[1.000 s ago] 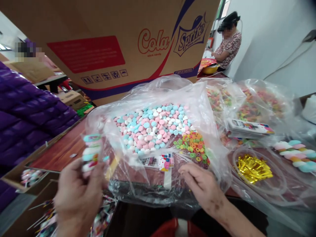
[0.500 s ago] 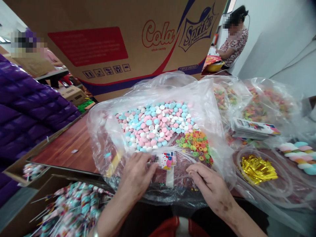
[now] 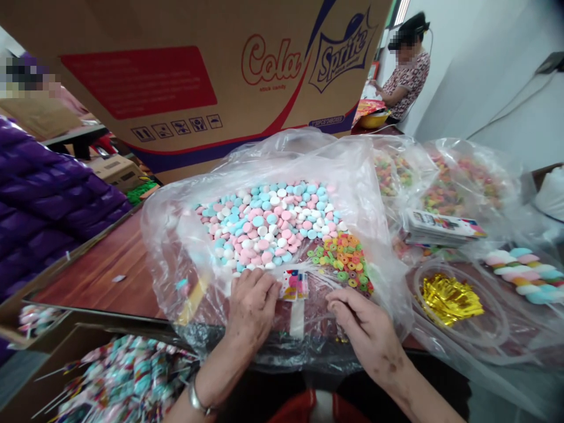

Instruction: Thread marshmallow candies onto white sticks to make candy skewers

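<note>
My left hand (image 3: pixel 252 305) is closed at the left edge of a small printed card (image 3: pixel 294 285), its curled fingers covering part of it. Fingers and thumb are also drawn together on my right hand (image 3: pixel 363 323), right of the card; anything in that pinch is too small to make out. Thin white sticks (image 3: pixel 324 276) lie just above it. Beyond my hands, pink, blue and white round candies (image 3: pixel 264 229) are heaped on a clear plastic sheet (image 3: pixel 171 235). Green, orange and yellow candy rings (image 3: pixel 348 258) make a smaller pile at their right.
A large cardboard box (image 3: pixel 154 76) stands behind. On the right are stacked printed cards (image 3: pixel 443 226), gold twist ties (image 3: pixel 452 299) in a round container, twisted marshmallows (image 3: pixel 524 273) and bagged candy rings (image 3: pixel 462 182). Wrapped lollipops (image 3: pixel 132 376) fill a box lower left. A person (image 3: pixel 409 70) works far right.
My left hand has closed more over the card's left part, and less of the card shows. My right hand stays pinched beside it. The whole view has shifted slightly.
</note>
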